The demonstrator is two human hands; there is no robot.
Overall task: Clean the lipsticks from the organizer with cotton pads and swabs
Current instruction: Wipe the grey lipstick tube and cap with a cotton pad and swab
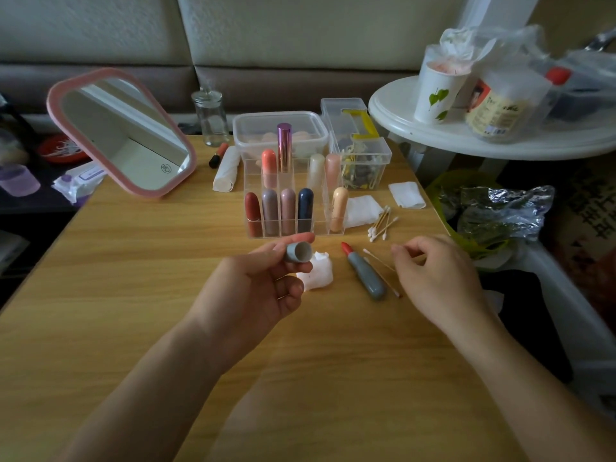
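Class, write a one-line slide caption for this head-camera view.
Left hand holds a grey lipstick cap; right hand hovers by a cotton swab beside the uncapped lipstick.

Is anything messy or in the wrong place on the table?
Yes. The gray lipstick lies on its side on the table, uncapped, its red tip bare; its cap is in the left hand. Beside it lie a swab with a reddened end and a crumpled cotton pad with a faint pink stain.

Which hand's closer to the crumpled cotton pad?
Left. The left hand, holding the grey cap, is right beside the cotton pad; the right hand is beyond the open lipstick.
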